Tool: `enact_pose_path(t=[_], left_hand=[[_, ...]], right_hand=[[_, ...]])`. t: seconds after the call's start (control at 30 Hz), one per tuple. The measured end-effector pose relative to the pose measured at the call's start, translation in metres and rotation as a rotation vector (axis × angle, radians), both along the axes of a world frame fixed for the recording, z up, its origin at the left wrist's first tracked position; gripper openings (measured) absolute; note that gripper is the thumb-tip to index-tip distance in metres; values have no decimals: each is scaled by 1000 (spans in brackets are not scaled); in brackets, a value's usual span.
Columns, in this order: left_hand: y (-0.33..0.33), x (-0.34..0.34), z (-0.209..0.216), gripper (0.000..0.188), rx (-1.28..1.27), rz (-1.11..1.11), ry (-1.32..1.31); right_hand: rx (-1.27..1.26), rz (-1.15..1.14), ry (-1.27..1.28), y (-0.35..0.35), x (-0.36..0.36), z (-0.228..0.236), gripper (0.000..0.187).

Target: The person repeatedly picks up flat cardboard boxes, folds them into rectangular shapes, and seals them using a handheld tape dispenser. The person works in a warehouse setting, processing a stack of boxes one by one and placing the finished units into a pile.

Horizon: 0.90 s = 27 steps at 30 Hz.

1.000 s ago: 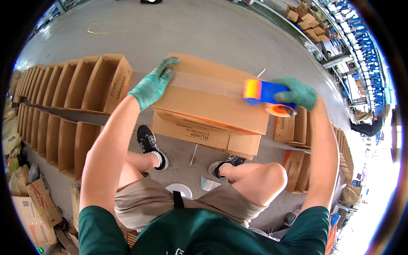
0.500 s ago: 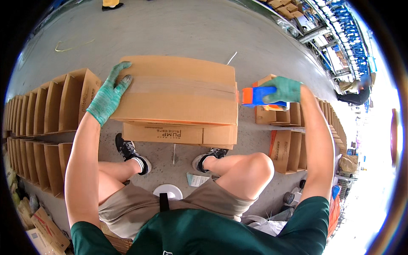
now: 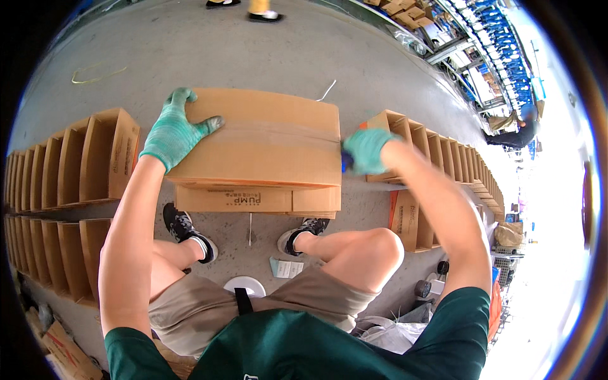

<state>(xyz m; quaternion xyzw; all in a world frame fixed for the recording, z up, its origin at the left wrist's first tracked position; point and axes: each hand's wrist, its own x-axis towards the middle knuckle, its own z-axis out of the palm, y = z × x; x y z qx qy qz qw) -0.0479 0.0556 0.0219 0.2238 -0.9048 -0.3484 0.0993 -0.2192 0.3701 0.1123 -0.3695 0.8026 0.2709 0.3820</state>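
A closed brown cardboard box [image 3: 259, 149] lies in front of me, with clear tape along its top seam. It rests on another flat cardboard piece or box [image 3: 234, 199] with dark print. My left hand [image 3: 177, 134], in a green knit glove, presses on the box's left end, thumb and fingers spread. At the right end my right hand [image 3: 370, 151], also gloved and smeared by motion, is closed around a tape dispenser [image 3: 346, 162]. Only a blue bit of the dispenser shows; the hand hides the rest.
Rows of open cardboard boxes stand on the left [image 3: 88, 158] and right [image 3: 437, 149]. A white round stool top [image 3: 244, 285] is between my legs. Beyond, a person's feet [image 3: 263, 15] cross the floor. Shelving with blue parts [image 3: 500, 47] stands far right, near another person [image 3: 516, 134].
My right hand has brought the tape dispenser left and slightly down, against the box's right end. My left thumb lies further over the box top. The feet at the far side have moved right.
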Motion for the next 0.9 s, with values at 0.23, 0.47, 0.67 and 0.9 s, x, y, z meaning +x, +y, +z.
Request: enact_pose_path(t=[0.23,0.47,0.67,0.9], left_hand=[[-2,3,1,79,-29,-15,-1],[-9,5,-6,81,-8,-33,59],[-7,9,-5,84,58,-31,25],[-12,1,-20,79,1,-82,27]], right_hand=[[-537,-361,158,50,1,-135,41],[-480,-309,337,52,-10,-205,35],[-1248,-588,533,17,-18,-87,32],[-1241,-56,461,-170,81,-82,55]])
